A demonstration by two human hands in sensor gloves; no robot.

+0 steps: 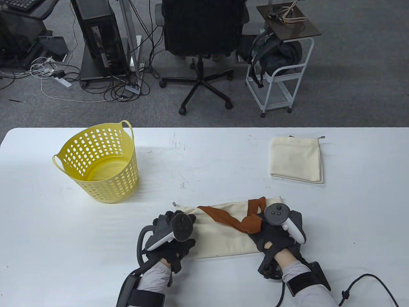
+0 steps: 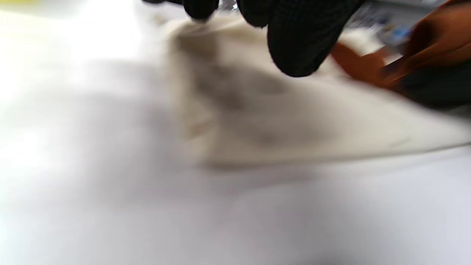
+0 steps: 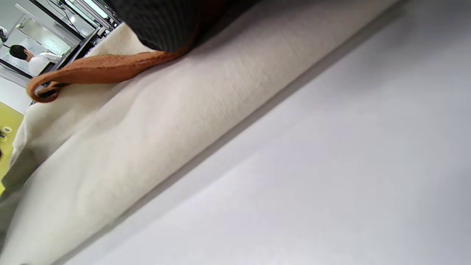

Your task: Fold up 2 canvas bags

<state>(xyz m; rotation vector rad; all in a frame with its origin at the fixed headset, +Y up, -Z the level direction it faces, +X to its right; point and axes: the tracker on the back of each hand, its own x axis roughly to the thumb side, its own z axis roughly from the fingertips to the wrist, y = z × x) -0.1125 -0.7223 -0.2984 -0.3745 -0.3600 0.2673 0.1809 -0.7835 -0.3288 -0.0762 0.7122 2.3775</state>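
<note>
At the near edge of the white table point(image 1: 223, 153) lies the cream canvas bag with rust-brown straps point(image 1: 223, 236), spread flat and wide between both hands. The left hand point(image 1: 172, 236) sits on the bag's left end, gloved fingers point(image 2: 298, 40) curled down onto the cloth; whether they actually pinch the fabric cannot be told, since the left wrist view is blurred. Over on the right end, the right hand point(image 1: 278, 233) presses on the bag, and one rust-brown strap point(image 3: 99, 70) runs out from under its glove, so it appears to hold that strap against the canvas. The straps lie loose across the bag's middle, towards the right. Far right on the table, well apart, rests a second cream canvas bag point(image 1: 297, 160), already folded into a neat square. Far left stands a yellow perforated plastic basket point(image 1: 99, 163), upright.
</note>
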